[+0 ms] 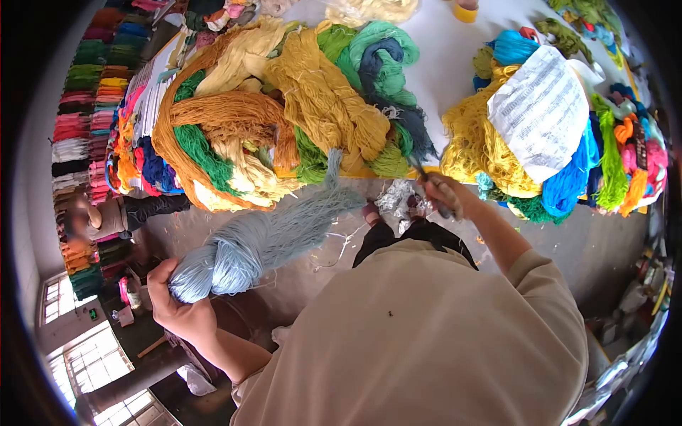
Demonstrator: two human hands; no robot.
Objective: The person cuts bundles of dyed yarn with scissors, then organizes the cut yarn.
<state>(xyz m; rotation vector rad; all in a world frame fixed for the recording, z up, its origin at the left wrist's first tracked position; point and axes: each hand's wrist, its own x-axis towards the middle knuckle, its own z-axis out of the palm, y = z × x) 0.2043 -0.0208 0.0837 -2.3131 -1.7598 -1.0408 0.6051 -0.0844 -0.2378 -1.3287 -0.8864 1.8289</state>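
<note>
My left hand [186, 312] is closed around the knotted end of a light blue skein of yarn [238, 248]. The skein stretches toward the table, its loose strands fanning out and a narrow tail reaching up to the table edge. Close to that edge, my right hand [445, 196] is wrapped around the dark handles of a pair of scissors [420, 170], whose blades point at the yarn pile. Mustard yarn [330, 92], brown-orange yarn [227, 113] and green yarn [383, 60] lie heaped on the table in front of me.
The white table [444, 64] has a yellow edge. On its right, a printed sheet [540, 113] rests on yellow and blue yarn. Shelves of coloured yarn [92, 121] line the left, where another person [106, 219] stands. White scraps [398, 199] lie by my feet.
</note>
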